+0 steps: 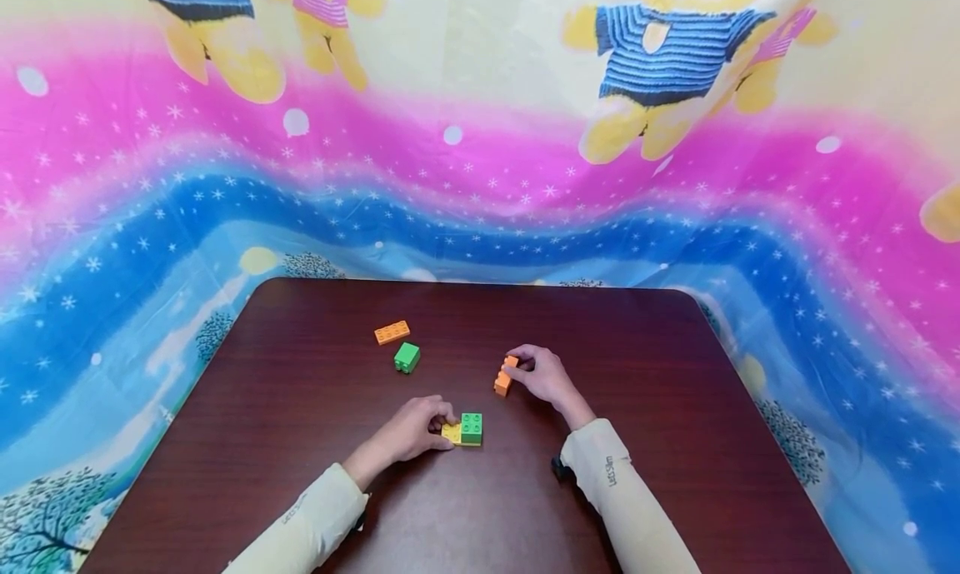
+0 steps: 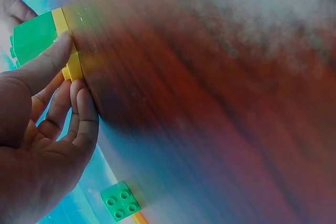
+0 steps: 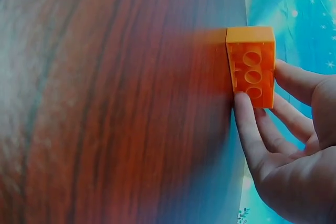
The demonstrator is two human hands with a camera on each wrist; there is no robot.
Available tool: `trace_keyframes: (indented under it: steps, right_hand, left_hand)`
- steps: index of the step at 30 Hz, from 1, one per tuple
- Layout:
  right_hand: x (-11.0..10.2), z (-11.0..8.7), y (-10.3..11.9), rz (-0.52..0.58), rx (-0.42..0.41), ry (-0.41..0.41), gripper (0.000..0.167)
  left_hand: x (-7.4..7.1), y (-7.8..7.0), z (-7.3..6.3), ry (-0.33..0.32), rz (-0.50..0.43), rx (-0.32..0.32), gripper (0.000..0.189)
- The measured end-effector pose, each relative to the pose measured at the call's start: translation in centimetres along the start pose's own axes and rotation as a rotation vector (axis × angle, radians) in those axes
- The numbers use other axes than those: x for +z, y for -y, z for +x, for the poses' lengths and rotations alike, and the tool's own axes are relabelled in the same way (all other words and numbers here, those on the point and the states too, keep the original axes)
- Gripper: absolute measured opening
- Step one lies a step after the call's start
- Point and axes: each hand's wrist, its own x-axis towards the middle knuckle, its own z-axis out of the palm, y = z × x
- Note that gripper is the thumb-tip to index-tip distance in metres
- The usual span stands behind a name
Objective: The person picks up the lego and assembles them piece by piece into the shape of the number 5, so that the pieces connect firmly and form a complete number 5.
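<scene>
My left hand (image 1: 412,428) pinches a flat yellow toy brick (image 1: 451,432) by its left end, thumb on the near side. On the right end of that yellow brick sits a green brick (image 1: 471,425) with its studs up. In the left wrist view the yellow brick (image 2: 75,65) lies against the table. Farther right, my right hand (image 1: 546,376) holds an orange brick (image 1: 502,382) between thumb and fingers. The right wrist view shows this orange brick (image 3: 251,35) tipped on its side, its hollow underside with round tubes exposed.
Toward the back left of the brown table (image 1: 600,332) lie a flat orange brick (image 1: 392,332) and a second green brick (image 1: 407,356), tipped on its side. A patterned cloth (image 1: 480,182) hangs behind the table and along its sides.
</scene>
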Motion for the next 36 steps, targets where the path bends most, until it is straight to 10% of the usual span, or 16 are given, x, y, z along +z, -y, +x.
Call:
trace_keyframes:
  steps: [19, 36]
  right_hand:
    - [-0.9, 0.1, -0.8, 0.215, 0.041, 0.066, 0.024]
    - [-1.3, -0.1, -1.8, 0.192, -0.032, 0.235, 0.037]
  left_hand:
    - [-0.2, 0.0, 0.2, -0.007, -0.026, 0.007, 0.023]
    - [0.0, -0.1, -0.1, -0.011, -0.031, 0.009, 0.023]
